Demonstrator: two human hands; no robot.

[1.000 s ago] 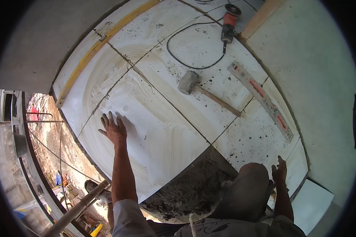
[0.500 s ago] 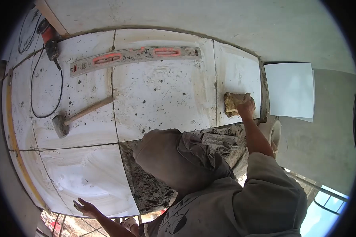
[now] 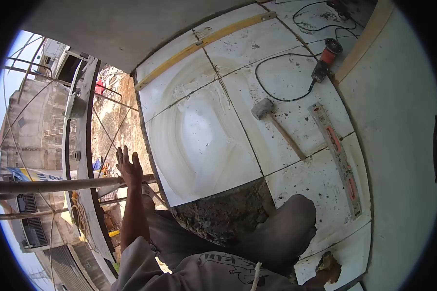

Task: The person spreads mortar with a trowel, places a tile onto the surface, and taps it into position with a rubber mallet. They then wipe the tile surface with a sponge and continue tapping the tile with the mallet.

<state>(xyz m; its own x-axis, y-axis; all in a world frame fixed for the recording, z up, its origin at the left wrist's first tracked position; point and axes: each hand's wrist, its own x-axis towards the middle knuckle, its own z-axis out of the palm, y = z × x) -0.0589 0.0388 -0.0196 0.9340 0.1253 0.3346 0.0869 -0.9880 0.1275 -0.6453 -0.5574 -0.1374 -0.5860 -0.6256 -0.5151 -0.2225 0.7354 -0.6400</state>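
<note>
My right hand point(image 3: 317, 281) is closed on a dirty yellow-brown sponge point(image 3: 328, 266), low on the right, over a white tile point(image 3: 347, 264). Much of that hand is cut off by the frame's bottom edge. My left hand point(image 3: 130, 168) is raised beyond the outer edge of the tiled floor, fingers stretched and apart, with nothing in it. It appears close to a horizontal pole point(image 3: 58, 186); whether they touch I cannot tell. Beside my knees, a large white tile point(image 3: 204, 145) with smeared wipe marks borders a patch of grey wet mortar point(image 3: 223, 208).
A mallet point(image 3: 279, 127) and a spirit level point(image 3: 336, 160) lie on the tiles. Farther back is a red and black power tool point(image 3: 327, 59) with its cord. A yellow straightedge point(image 3: 199, 44) lies along the far side. Scaffold poles and a drop are at left.
The view has swung left, bringing the scaffold and buildings into sight. My left hand now shows raised beyond the tile edge, still open. My right hand still grips the sponge.
</note>
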